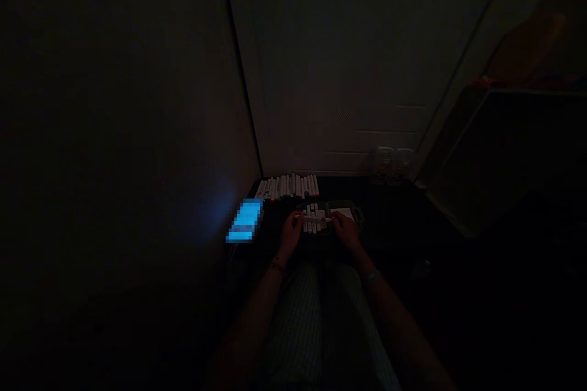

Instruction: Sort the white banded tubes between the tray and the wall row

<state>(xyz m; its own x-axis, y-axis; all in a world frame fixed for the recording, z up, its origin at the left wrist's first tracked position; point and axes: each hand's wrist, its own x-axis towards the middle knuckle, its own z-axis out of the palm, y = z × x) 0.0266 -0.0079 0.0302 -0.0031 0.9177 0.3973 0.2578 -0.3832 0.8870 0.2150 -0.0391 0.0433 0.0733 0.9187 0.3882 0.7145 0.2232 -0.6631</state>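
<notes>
A white marker (314,219) with a purple band lies level between my two hands. My left hand (292,225) pinches its left end, and my right hand (343,226) has its fingers closed on the right end. It is too dark to tell whether a cap there is on or off. Just beneath is an open plastic case (361,220). Several white markers (309,210) stand side by side in its left half, and a white sheet or card (342,214) lies in the right half.
Behind the case, a row of several white markers (288,186) lies along the back left of the dark table (389,214). A glowing, blurred screen (245,221) is at the left. Two clear packages (393,165) stand at the back right, against a pale wall (348,73).
</notes>
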